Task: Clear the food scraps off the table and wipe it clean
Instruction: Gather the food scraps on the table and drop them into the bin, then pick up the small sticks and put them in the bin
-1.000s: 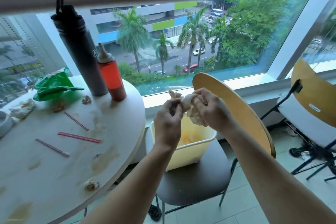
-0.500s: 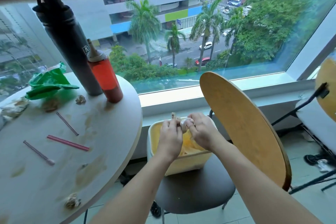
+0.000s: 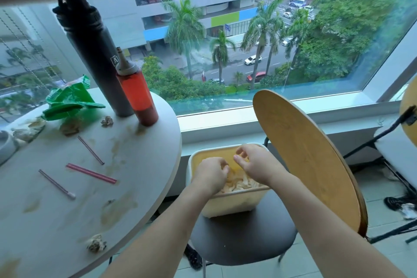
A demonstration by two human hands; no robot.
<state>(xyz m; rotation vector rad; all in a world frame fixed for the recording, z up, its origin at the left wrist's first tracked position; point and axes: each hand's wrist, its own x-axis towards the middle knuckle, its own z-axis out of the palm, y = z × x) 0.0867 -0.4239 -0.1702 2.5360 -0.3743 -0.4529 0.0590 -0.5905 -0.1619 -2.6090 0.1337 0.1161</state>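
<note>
Both hands hover over the yellow tub (image 3: pixel 228 201) on the chair seat (image 3: pixel 243 235): the left hand (image 3: pixel 211 175) curls loosely and the right hand (image 3: pixel 255 165) spreads its bent fingers, neither plainly gripping the pale crumpled scraps (image 3: pixel 239 184) inside. On the round surface (image 3: pixel 140 178) lie three pink straws (image 3: pixel 91 173), brown smears, crumpled bits (image 3: pixel 96 243) and a green wrapper (image 3: pixel 70 101).

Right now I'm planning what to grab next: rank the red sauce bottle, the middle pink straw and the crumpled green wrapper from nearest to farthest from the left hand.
1. Middle pink straw, on the table, left of the left hand.
2. Red sauce bottle, table's far edge.
3. Crumpled green wrapper, far-left.
</note>
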